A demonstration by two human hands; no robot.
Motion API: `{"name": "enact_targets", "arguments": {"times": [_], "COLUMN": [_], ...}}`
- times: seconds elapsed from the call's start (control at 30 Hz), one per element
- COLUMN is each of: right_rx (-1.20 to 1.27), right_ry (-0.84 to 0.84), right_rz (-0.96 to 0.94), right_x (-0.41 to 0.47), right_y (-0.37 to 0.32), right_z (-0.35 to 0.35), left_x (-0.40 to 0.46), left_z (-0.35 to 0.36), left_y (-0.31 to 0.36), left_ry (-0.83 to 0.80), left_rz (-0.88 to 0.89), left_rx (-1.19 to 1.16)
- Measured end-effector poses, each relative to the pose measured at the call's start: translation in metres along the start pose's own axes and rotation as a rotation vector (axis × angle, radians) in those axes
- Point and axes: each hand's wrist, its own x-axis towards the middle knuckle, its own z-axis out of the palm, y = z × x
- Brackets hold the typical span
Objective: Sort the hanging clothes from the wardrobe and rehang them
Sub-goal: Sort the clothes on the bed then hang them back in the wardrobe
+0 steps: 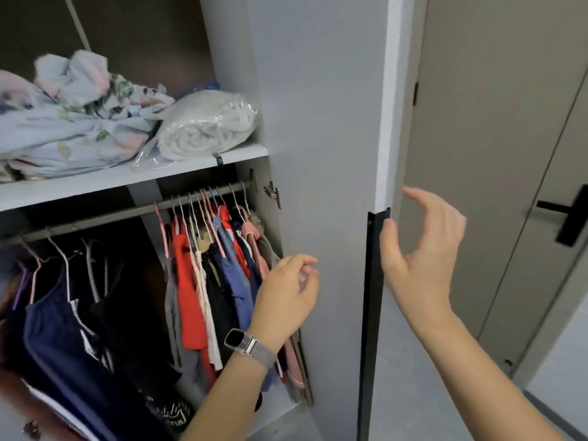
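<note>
The hanging clothes (216, 268) fill the lower left of the frame, bunched on thin hangers along a dark rail (127, 211) inside the open wardrobe. A tight group of red, blue, pink and dark garments is pushed to the rail's right end, against the side wall; a second group of dark clothes (63, 329) hangs at the far left, with a bare stretch of rail and a dark gap between them. The left hand (286, 294), a watch (241, 340) on its wrist, hovers just in front of the right-hand group, fingers loosely curled and holding nothing. The right hand (420, 253) is at centre right, fingers spread wide and bent, the thumb at the black handle strip (370, 307) on the edge of the open door (324, 154), gripping nothing. Above the rail, a shelf (127, 179) carries crumpled floral bedding (73, 122) and a rolled blanket in clear plastic (206, 125) reaching its front edge. A room door (496, 154) stands at right. No writing is readable
</note>
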Motion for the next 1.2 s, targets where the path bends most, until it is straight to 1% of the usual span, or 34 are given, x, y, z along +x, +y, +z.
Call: {"name": "enact_targets", "arguments": {"times": [0.03,0.07,0.1,0.13,0.17,0.27,0.37,0.47,0.63,0.77,0.93,1.03,1.2], "right_rx": [0.033,0.097,0.156,0.157,0.114,0.016,-0.021,-0.044,-0.09,-0.115,-0.125,-0.165,-0.233], "right_ry": [-0.067,-0.191,-0.33,-0.436,-0.469,-0.472,-0.543,-0.609,-0.777,-0.91,-0.987,-1.028,-1.073], "right_rz": [0.143,0.284,0.374,0.384,0.34,0.232,0.151,0.039,-0.135,-0.235,-0.304,-0.312,-0.278], "right_x": [0.01,0.017,0.02,0.02,0.018,0.016,0.013,0.003,-0.011,-0.017,-0.025,-0.028,-0.021], "right_y": [0.0,0.002,0.005,0.008,0.01,0.011,-0.001,-0.025,-0.075,-0.123,-0.178,-0.202,-0.22], "right_z": [-0.004,-0.004,-0.001,0.004,0.008,0.011,0.012,0.019,0.052,0.098,0.182,0.235,0.301], "left_x": [0.003,0.005,0.007,0.009,0.009,0.003,-0.008,-0.018,-0.027,-0.027,-0.047,-0.066,-0.084], "left_z": [-0.001,-0.002,-0.004,-0.007,-0.009,-0.017,-0.029,-0.051,-0.099,-0.134,-0.18,-0.207,-0.239], "left_y": [0.009,0.017,0.024,0.029,0.031,0.03,0.02,0.002,-0.039,-0.064,-0.107,-0.134,-0.175], "left_ry": [0.001,-0.007,-0.018,-0.026,-0.027,-0.001,0.041,0.055,0.148,0.209,0.3,0.304,0.343], "left_rz": [0.01,0.017,0.02,0.025,0.028,0.008,-0.028,-0.109,-0.244,-0.295,-0.373,-0.431,-0.442], "left_rx": [0.014,0.024,0.039,0.061,0.083,0.134,0.161,0.169,0.254,0.347,0.399,0.411,0.496]}}
